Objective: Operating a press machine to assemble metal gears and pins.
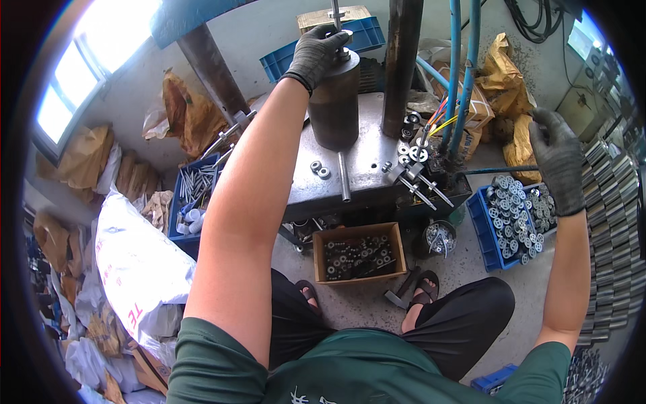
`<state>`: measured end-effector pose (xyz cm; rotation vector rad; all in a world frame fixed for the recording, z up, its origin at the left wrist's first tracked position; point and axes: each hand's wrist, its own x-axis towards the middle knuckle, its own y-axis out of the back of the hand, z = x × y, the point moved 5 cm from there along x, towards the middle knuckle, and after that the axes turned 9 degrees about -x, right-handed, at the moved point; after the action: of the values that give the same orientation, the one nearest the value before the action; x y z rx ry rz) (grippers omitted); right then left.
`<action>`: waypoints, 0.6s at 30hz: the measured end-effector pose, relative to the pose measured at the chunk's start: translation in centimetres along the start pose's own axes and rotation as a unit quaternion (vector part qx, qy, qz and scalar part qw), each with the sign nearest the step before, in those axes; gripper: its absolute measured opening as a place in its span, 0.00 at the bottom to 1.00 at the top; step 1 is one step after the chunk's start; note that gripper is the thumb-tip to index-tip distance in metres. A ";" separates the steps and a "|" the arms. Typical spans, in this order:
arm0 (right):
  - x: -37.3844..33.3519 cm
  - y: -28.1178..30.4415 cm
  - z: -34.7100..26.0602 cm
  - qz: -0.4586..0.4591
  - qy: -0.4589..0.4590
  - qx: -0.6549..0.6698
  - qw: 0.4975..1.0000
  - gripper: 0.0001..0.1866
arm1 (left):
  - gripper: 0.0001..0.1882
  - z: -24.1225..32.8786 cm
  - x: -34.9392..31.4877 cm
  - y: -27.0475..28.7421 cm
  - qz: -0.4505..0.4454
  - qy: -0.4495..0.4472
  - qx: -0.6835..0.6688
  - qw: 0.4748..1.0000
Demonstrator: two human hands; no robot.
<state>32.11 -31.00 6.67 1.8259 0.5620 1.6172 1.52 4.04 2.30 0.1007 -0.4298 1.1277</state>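
A bright, rounded metal fitting [347, 36] is pinched between the thumb and fingers of the left hand [317, 55], which is covered by a dark grey glove. The fitting is held above the flat top of a dark, upright steel cylinder [334, 108], which is set on a grey metal counter [369, 124]. A slim vertical metal rod [335, 8] is seen just above the fitting; whether the two are joined cannot be told.

The right hand [557, 151], gloved alike, is raised at the far right with its fingers loosely bent; whether anything is gripped there cannot be told.

As far as progress can be judged, the work is only partly done. Metal shafts with round collars [410, 180] are laid already joined at the counter's right end, while two small steel rings [319, 170] are left loose before the cylinder. Many spoked silver wheels [511, 219] are heaped in a blue plastic bin [490, 232], seemingly unmounted.
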 end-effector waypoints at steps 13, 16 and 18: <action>-14.6 2.5 -4.6 -0.333 0.050 0.017 0.941 0.14 | 0.23 0.2 0.0 0.5 0.035 -0.047 0.098 0.993; -13.5 2.0 -4.0 -0.330 0.036 0.040 0.942 0.14 | 0.21 -0.5 0.7 1.2 0.040 -0.045 0.148 0.987; -13.4 2.1 -4.1 -0.319 0.049 0.047 0.945 0.14 | 0.24 -1.2 1.6 1.9 0.042 -0.061 0.152 0.986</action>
<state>25.78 -40.90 -1.23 1.4137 1.1531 1.2456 0.77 6.56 1.60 0.4249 -0.3702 1.2685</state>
